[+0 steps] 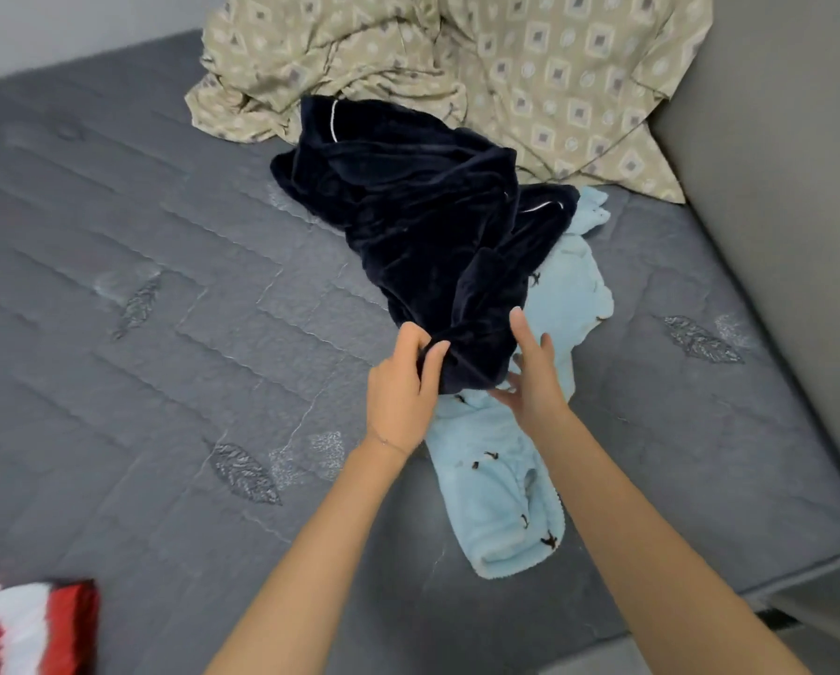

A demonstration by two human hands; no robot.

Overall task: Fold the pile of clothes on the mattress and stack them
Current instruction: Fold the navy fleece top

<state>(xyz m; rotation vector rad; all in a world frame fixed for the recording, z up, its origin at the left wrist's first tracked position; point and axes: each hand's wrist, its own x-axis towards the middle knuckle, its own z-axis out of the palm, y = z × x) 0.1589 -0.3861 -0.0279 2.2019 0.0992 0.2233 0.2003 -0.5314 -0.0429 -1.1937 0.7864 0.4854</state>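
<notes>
Your left hand [398,387] grips the near end of the navy velour garment [408,221], fingers and thumb curled into the bunched fabric. That end is lifted slightly; the rest trails away from you in a crumpled heap, white piping visible at its far edge and right side

Your right hand [537,377] is released: fingers straight and spread, palm facing the navy bundle, just beside its right edge. Can't tell if it actually touches the fabric

The navy garment lies on top of the light blue fleece garment [496,479], which has small dark motifs. The fleece is spread on the grey quilted mattress [164,285], one narrow part running towards you between your forearms, the rest sticking out right of the navy heap. Both pieces unfolded

Far end: beige sheet with a diamond print [530,65], rumpled, touching the far edge of the navy garment

Bottom-left corner: red and white fabric item [28,621], blurred, well apart from the clothes. Can't tell what it is

Right of the mattress: plain grey upright panel [773,187]. Embroidered leaf pattern [245,472] on the mattress cover
</notes>
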